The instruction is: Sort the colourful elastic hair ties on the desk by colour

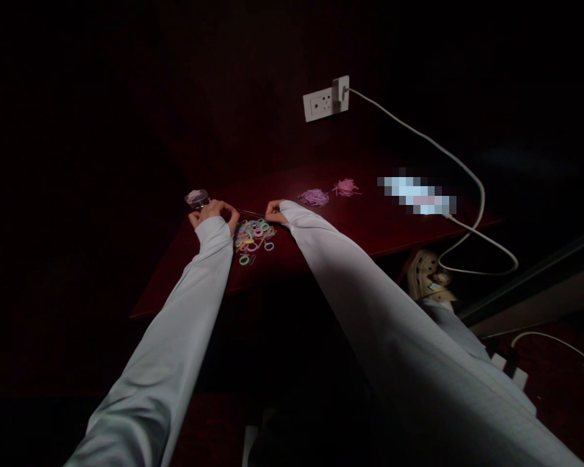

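My left hand (217,210) is closed in a pinch at the left of the dark red table. My right hand (274,211) also pinches, a short way to the right. Between the two runs a thin, pale strand (250,213), drawn out nearly straight; its exact kind is too fine to make out. Just below it lies a mixed pile of small hair ties (255,233) in green, pink, yellow and lilac. Behind my left hand stands a small clear round tub (196,197) with pale pink contents, partly hidden by that hand.
Right of my hands lie a purple heap (314,197) and a pink heap (346,187) of small bands. Farther right is a bright, blurred-out device (413,194) on a white cable (435,139) from the wall socket (318,104). A beige clog (424,275) shows below the table edge.
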`<state>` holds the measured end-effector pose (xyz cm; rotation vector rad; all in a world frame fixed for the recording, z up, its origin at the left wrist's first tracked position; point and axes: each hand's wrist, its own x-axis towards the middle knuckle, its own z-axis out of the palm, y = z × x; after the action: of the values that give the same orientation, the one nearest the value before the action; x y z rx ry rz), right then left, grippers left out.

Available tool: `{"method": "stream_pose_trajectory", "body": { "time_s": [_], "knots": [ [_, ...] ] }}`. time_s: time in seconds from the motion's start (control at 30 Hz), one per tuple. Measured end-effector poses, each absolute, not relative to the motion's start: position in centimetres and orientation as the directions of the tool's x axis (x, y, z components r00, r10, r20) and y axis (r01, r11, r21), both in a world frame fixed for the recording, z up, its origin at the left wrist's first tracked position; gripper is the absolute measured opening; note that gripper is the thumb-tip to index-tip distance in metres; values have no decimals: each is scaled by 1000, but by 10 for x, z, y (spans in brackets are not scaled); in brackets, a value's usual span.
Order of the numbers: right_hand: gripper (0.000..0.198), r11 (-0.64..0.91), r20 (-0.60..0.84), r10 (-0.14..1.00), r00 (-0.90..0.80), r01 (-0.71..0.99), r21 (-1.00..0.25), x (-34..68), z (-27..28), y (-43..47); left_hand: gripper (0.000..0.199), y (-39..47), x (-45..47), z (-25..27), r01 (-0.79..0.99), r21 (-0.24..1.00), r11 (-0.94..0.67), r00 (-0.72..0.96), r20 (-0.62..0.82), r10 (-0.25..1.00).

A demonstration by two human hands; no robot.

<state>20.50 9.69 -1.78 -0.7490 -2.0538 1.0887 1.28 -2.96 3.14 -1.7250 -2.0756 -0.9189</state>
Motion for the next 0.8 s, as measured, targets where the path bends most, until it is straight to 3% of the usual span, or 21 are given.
{"method": "stream_pose_trajectory", "body": {
  "time_s": [0.8],
  "knots": [
    [22, 481, 299, 744, -598, 168, -860, 203, -21, 101, 12, -26, 5, 27, 947, 311, 75, -267, 640, 721]
  ]
}}
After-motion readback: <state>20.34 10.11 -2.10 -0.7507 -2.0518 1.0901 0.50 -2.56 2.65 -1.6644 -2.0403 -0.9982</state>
